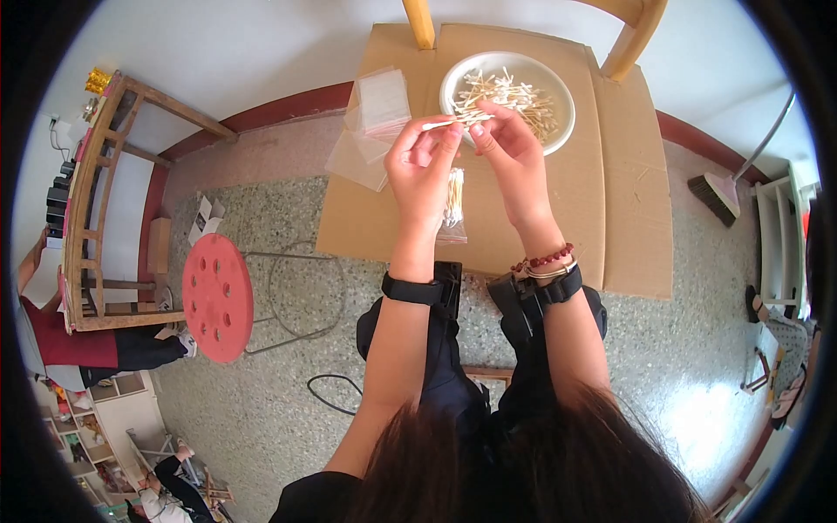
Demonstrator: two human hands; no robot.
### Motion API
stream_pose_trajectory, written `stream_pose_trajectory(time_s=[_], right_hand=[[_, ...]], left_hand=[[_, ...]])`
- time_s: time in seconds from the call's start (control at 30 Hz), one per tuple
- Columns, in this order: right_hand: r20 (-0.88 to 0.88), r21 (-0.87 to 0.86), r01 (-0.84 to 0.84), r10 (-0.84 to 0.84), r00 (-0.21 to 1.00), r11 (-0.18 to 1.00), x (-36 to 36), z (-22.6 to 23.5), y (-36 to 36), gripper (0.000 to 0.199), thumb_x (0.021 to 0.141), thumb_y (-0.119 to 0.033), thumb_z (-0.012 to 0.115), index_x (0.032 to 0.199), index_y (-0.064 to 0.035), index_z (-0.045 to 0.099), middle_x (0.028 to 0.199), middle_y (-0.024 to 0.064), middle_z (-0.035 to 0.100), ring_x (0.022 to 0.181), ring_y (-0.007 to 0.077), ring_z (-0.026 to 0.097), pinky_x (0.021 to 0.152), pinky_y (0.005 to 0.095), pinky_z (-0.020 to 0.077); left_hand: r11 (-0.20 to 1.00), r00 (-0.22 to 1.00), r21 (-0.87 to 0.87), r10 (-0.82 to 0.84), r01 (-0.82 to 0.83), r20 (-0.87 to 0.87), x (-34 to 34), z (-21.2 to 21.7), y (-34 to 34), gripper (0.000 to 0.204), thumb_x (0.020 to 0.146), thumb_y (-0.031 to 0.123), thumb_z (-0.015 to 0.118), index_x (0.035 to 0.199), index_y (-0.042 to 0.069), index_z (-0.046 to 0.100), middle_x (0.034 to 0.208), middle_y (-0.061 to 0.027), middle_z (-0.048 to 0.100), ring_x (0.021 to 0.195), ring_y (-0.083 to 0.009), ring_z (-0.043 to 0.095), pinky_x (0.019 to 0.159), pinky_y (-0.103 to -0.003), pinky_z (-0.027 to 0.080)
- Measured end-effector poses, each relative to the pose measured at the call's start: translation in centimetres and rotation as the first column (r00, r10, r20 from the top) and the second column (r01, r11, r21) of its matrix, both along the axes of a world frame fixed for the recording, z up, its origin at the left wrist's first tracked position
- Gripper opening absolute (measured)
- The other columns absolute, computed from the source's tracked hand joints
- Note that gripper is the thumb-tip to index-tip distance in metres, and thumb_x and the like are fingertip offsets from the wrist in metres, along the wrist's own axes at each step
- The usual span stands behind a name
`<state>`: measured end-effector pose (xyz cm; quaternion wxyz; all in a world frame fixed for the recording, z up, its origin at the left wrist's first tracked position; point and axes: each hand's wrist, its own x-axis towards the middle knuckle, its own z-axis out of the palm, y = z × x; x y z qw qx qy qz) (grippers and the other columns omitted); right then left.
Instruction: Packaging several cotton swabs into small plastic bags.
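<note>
Here, the left hand [420, 166] and the right hand [516, 161] are both pinched closed on thin cotton sticks [438, 125]. From these sticks, a white bowl [571, 120] with loose swabs [519, 94] is at two o'clock, flat clear bags [384, 98] lie at nine o'clock, and a filled little bag [454, 205] lies at six o'clock, all on brown cardboard [571, 196].

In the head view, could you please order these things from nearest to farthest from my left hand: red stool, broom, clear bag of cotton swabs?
From your left hand:
1. Clear bag of cotton swabs: just to its right, on the cardboard.
2. Red stool: off to the left.
3. Broom: far right, beyond the cardboard.
</note>
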<state>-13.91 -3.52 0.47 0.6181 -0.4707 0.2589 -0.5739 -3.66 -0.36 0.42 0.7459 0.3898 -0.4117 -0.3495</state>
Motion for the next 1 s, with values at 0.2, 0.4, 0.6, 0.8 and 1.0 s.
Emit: stream_pose_trajectory(time_s=[0.2,0.4,0.6,0.8,1.0], right_hand=[[0.17,0.069,-0.189,0.175,0.97,0.98,0.2,-0.9,-0.1,0.016,0.085,-0.013,0.061,0.098,-0.0041,0.06,0.084,-0.0004,0.061,0.077,0.0058,0.052,0.073,0.0225,0.0429],[0.201,0.037,-0.18,0.169,0.965,0.983,0.0,-0.7,-0.1,0.014,0.085,-0.012,0.06,0.096,-0.0039,0.059,0.087,0.0015,0.061,0.079,0.0076,0.054,0.073,0.0237,0.0439],[0.232,0.031,-0.239,0.226,0.946,0.97,-0.1,-0.3,0.1,0.013,0.086,-0.011,0.059,0.095,-0.0035,0.059,0.086,0.0017,0.061,0.077,0.0078,0.053,0.072,0.0244,0.0438],[0.183,0.039,-0.185,0.175,0.968,0.982,-0.1,-0.5,0.1,0.011,0.085,-0.012,0.059,0.094,-0.0047,0.059,0.084,-0.0015,0.058,0.077,0.006,0.049,0.072,0.0215,0.0406],[0.158,0.043,-0.183,0.175,0.972,0.982,0.0,-0.4,0.0,0.011,0.085,-0.012,0.059,0.093,-0.0052,0.059,0.084,-0.0021,0.057,0.077,0.0058,0.049,0.072,0.0218,0.0406]], left_hand=[[0.981,0.968,0.047,-0.174,0.186,-0.18,-0.1,0.2,0.4,0.016,0.084,0.013,0.062,0.097,0.005,0.058,0.091,-0.0046,0.061,0.077,-0.0104,0.053,0.066,-0.024,0.043],[0.973,0.941,0.044,-0.205,0.225,-0.27,0.4,0.1,0.2,0.016,0.083,0.012,0.062,0.097,0.005,0.058,0.086,-0.0055,0.063,0.074,-0.0108,0.058,0.064,-0.023,0.043],[0.968,0.947,0.059,-0.225,0.244,-0.228,0.4,0.0,0.2,0.017,0.083,0.014,0.063,0.096,0.005,0.058,0.084,-0.0038,0.062,0.074,-0.0101,0.058,0.063,-0.022,0.043],[0.97,0.947,0.073,-0.206,0.23,-0.248,0.9,0.0,0.3,0.016,0.082,0.014,0.064,0.095,0.006,0.059,0.085,-0.0034,0.062,0.073,-0.0089,0.055,0.064,-0.022,0.043],[0.973,0.966,0.094,-0.193,0.212,-0.174,1.5,0.3,0.6,0.013,0.085,0.015,0.06,0.096,0.008,0.058,0.087,-0.0015,0.059,0.075,-0.0103,0.052,0.065,-0.024,0.041]])
